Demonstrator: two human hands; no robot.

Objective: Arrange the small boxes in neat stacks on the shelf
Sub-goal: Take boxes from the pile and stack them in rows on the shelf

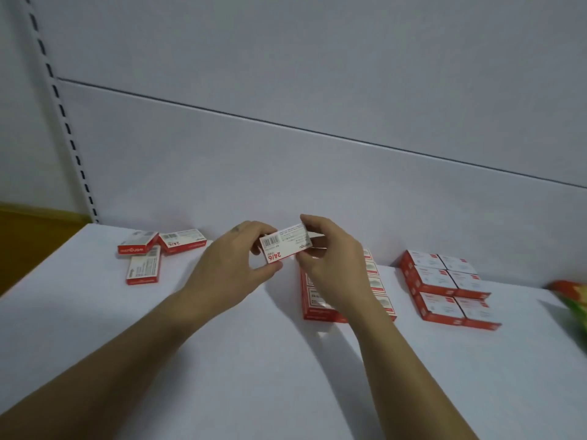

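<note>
While the shelf (222, 360) holds tidy stacks (444, 281) right of centre, three loose boxes (143, 269) wait at left.
Held box (286, 244) is mid-frame, left hand (228, 265) and right hand (330, 258) in a pinching grip on its ends; I'd turn the barcode down and square the edges.

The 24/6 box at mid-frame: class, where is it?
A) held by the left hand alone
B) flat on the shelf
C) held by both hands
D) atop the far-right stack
C: the box is clear of the shelf, the left hand pinching its left end and the right hand its right end.
</note>
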